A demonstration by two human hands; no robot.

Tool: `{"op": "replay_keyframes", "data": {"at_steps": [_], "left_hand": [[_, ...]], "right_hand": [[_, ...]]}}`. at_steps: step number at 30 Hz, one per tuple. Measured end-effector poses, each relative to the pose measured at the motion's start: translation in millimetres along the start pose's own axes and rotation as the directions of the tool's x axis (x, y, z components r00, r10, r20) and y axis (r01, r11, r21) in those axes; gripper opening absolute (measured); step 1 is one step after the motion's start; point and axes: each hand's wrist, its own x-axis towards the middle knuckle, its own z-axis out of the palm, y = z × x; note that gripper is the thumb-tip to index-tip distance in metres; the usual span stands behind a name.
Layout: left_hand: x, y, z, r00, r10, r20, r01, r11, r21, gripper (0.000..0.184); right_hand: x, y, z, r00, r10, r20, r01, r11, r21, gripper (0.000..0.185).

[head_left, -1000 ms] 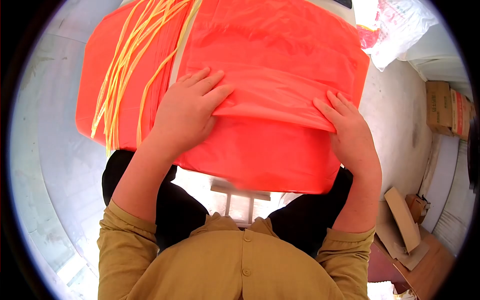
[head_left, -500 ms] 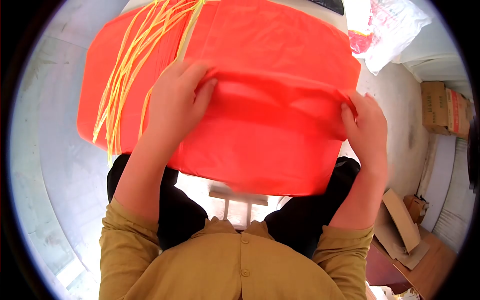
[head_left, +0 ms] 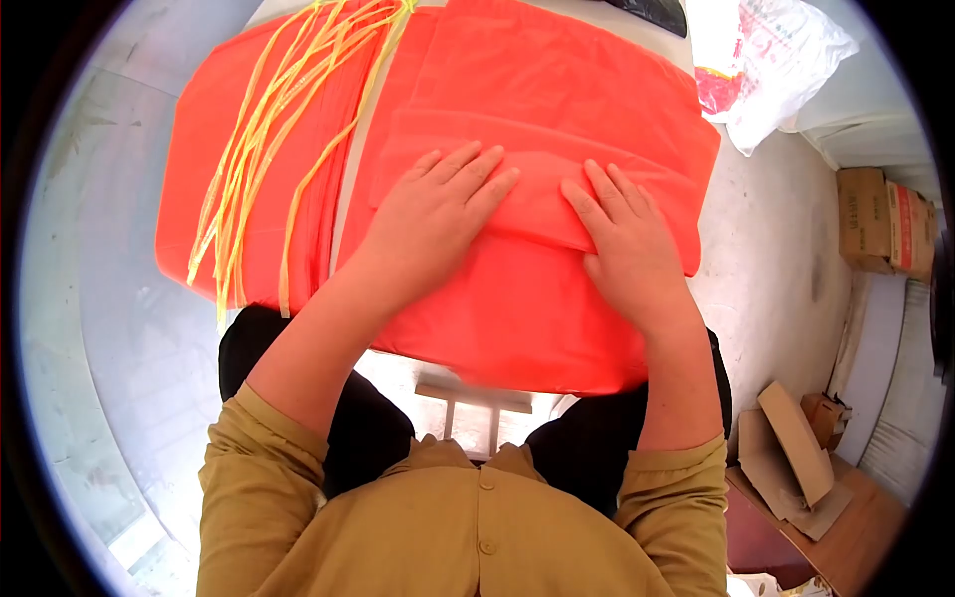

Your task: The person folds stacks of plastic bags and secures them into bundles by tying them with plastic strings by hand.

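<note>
Left grip [head_left: 430, 217] and right grip [head_left: 627, 244] are lying flat, fingers a little spread, on the thin, wrinkly, folded red sheet [head_left: 557, 90] at 12 o'clock. Skinny yellow strings [head_left: 240, 184] are resting on a red pile [head_left: 199, 129] at 10 o'clock.

Plain red sheeting [head_left: 557, 80], yellow ties [head_left: 244, 149], mustard-brown shirt [head_left: 398, 527], black trousers [head_left: 597, 438], brown cardboard boxes [head_left: 863, 219], white bag [head_left: 796, 65] with red print

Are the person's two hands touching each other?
Apart. The head view plainly shows red sheet in the gap between the left hand's fingers and the right hand's.
</note>
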Motion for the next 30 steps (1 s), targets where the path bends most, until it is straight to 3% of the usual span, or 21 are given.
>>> {"op": "replay_keyframes", "data": {"at_steps": [4,8,10,11,13,14,16,17,18,19,21,22,23,26,27,30], "left_hand": [[-2,-5,2,0.999,-0.013,-0.047,0.015,0.999,0.04,0.058],[-3,-10,2,0.994,-0.021,-0.112,0.027,0.998,0.057,0.05],[-2,-11,-1,0.99,-0.038,-0.138,0.033,0.999,-0.042,0.045],[-1,-10,-3,0.988,-0.047,-0.15,0.033,0.995,-0.092,0.043],[1,0,-19,0.983,-0.181,-0.026,0.173,0.966,-0.19,0.038],[2,4,-29,0.97,-0.24,0.041,0.243,0.942,-0.232,0.036],[3,3,-47,0.941,-0.302,0.154,0.339,0.835,-0.434,0.033],[2,1,-52,0.923,-0.321,0.215,0.386,0.761,-0.521,0.031],[0,-2,-51,0.884,-0.332,0.328,0.465,0.563,-0.683,0.031],[-3,-6,-47,0.843,-0.31,0.439,0.528,0.324,-0.785,0.032],[-6,-6,-42,0.784,-0.209,0.584,0.571,-0.126,-0.812,0.037],[-9,-1,-41,0.771,-0.151,0.619,0.558,-0.309,-0.77,0.041],[-11,5,-38,0.761,-0.084,0.643,0.535,-0.479,-0.696,0.046],[-15,24,-23,0.72,-0.096,0.687,0.577,-0.468,-0.67,0.062],[-17,26,-18,0.715,-0.105,0.691,0.603,-0.408,-0.686,0.065],[-21,28,-14,0.707,-0.128,0.696,0.653,-0.26,-0.711,0.073]], "right_hand": [[-8,15,3,0.994,0.095,-0.046,-0.097,0.995,-0.038,0.055],[-6,18,-14,0.982,0.177,-0.06,-0.179,0.983,-0.036,0.063],[-4,21,-26,0.968,0.252,0.001,-0.252,0.966,0.061,0.06],[-5,27,-30,0.969,0.242,-0.038,-0.243,0.97,-0.001,0.058],[-7,36,-37,0.957,0.225,-0.181,-0.243,0.966,-0.084,0.054],[-7,38,-41,0.935,0.216,-0.283,-0.253,0.962,-0.102,0.054],[-5,37,-48,0.783,0.202,-0.589,-0.278,0.96,-0.04,0.057],[-4,37,-49,0.689,0.33,-0.645,-0.262,0.943,0.203,0.056],[-2,37,-50,0.589,0.466,-0.661,-0.209,0.877,0.432,0.056],[-1,36,-50,0.491,0.599,-0.633,-0.12,0.766,0.631,0.057],[0,30,-48,0.459,0.823,-0.335,0.122,0.315,0.941,0.06],[0,26,-46,0.478,0.865,-0.151,0.24,0.037,0.97,0.061],[-3,25,-37,0.607,0.794,0.017,0.21,-0.181,0.961,0.063],[-2,8,-8,0.726,0.634,0.266,-0.04,-0.347,0.937,0.061],[0,0,1,0.748,0.566,0.348,-0.128,-0.391,0.911,0.061],[8,-20,10,0.807,0.497,0.32,-0.144,-0.361,0.921,0.065]]}}
